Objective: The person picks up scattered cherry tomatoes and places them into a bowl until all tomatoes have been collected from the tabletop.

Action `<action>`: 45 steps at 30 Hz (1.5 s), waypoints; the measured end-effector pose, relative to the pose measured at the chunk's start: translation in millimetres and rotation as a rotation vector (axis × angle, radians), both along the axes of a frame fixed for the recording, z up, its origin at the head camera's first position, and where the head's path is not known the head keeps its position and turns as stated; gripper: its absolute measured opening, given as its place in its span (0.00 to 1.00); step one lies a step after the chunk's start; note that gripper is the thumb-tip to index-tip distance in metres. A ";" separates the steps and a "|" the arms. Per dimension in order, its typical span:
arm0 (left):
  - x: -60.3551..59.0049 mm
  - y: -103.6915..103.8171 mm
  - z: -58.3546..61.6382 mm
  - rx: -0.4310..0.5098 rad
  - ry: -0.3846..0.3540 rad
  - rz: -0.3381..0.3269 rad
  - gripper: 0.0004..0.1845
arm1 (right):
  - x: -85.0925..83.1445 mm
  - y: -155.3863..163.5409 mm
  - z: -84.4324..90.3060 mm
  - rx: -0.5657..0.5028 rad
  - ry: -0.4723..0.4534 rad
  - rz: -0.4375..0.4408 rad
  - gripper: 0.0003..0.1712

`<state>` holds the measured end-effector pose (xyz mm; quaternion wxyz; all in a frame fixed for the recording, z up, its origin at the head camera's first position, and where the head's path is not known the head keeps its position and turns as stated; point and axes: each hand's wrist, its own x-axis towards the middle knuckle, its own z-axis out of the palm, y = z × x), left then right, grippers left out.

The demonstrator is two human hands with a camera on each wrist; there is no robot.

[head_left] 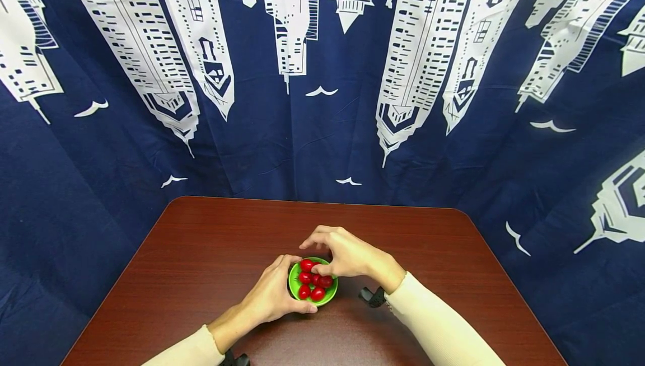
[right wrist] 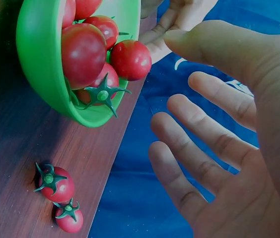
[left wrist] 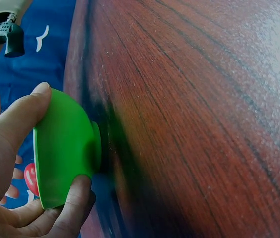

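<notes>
A small green bowl stands on the table, holding several red cherry tomatoes, some with green stems in the right wrist view. My left hand grips the bowl from its left, with the thumb at the near side and the fingers round the far side. Over the bowl's right part hovers my right hand, its fingers spread and relaxed, nothing held in it. In the right wrist view two more cherry tomatoes, a larger one and a smaller one, lie on the table beside the bowl; the head view hides them.
The brown wooden table has rounded far corners. Behind and around it hangs a dark blue cloth printed with white buildings and birds. A black wrist camera sits under the right wrist.
</notes>
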<state>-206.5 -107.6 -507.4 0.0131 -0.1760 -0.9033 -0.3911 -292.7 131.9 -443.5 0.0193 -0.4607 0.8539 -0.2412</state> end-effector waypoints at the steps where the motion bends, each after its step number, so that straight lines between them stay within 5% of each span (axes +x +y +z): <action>1: 0.2 0.2 0.1 0.001 -0.001 0.001 0.54 | -0.3 0.3 -0.4 -0.003 0.002 0.002 0.27; 28: 0.6 1.6 -0.5 0.008 -0.005 0.025 0.56 | -13.5 20.6 -0.8 -0.037 -0.022 -0.076 0.27; 45: 0.2 1.9 -1.0 0.011 -0.017 0.027 0.55 | -35.9 46.9 -19.6 -0.018 0.005 -0.172 0.27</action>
